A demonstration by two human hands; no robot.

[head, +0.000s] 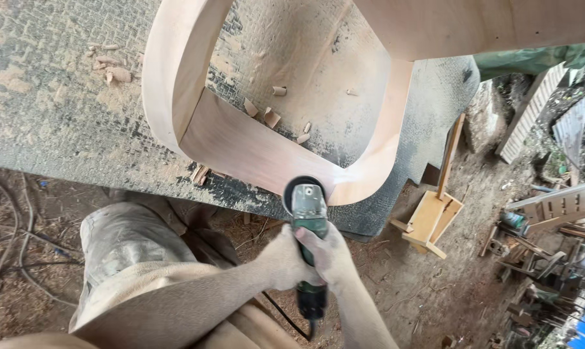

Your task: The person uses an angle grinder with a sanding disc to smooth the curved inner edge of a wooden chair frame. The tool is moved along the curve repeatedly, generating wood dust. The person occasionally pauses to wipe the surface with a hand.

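Fingers of both hands, left hand and right hand, wrapped tight around a green grinder, black cord trailing down. Grinder disc touches the rounded corner of a pale curved wood frame at the desk front edge. Frame smooth, dusty, hollow middle holding loose wood chips. Dirt floor below is open; scrap wood and clutter to the right.
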